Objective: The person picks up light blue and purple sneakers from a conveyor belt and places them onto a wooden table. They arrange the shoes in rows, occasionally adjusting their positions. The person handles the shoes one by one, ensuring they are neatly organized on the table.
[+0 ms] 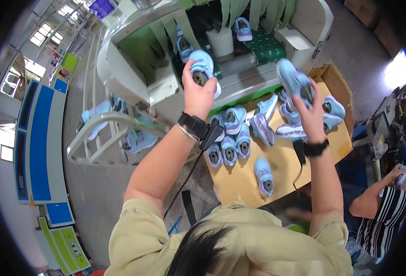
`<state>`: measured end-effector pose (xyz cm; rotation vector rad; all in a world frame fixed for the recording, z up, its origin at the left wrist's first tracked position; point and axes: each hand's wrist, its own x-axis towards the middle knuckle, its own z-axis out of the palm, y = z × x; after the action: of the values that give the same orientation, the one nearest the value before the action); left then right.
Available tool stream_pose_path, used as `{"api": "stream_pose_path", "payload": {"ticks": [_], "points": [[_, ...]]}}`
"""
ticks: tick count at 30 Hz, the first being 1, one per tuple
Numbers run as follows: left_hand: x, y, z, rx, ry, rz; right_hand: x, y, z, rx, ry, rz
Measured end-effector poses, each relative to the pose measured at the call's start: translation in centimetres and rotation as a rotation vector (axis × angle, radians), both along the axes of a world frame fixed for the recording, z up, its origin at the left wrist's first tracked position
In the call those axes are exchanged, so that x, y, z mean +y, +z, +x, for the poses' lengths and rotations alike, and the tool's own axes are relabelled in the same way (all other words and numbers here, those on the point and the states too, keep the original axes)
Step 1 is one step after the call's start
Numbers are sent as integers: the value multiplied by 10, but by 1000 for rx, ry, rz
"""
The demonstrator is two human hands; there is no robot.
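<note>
My left hand [198,94] is closed round the heel end of a light blue sneaker [203,61], lifted in front of the machine's opening. Another light blue sneaker [289,77] is gripped by my right hand [310,118], raised above the right side of the cardboard-covered table [286,177]. Between my arms, several matching sneakers [229,149] stand grouped on that table. One single sneaker [263,175] lies nearer to me, and more sneakers [333,108] are piled at the right. Inside the machine, one sneaker [243,29] rests on the green perforated belt [267,46]; another sneaker [183,47] is at the left.
Green curtain strips [256,14] hang across the opening of the white machine [122,69]. At the left stands a tubular metal rack [97,158] with sneakers on it. A co-worker in a striped top [380,221] handles a light blue item at the right. Black straps circle both my wrists.
</note>
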<state>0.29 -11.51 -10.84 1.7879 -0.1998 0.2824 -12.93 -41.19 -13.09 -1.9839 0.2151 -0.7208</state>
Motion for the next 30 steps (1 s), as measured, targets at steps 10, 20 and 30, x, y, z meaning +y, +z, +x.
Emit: {"api": "stream_pose_path", "payload": {"ticks": [10,20,30], "points": [[-7,-27,60,59,26,69,3,-38,189,-191,-108,-144],[48,-74,-117,53,-197,527,-139,-192,-127,590,-467,-100],[-5,-112,-181,282,-929,564,-39,-183,-259,642,-566,-294]]}}
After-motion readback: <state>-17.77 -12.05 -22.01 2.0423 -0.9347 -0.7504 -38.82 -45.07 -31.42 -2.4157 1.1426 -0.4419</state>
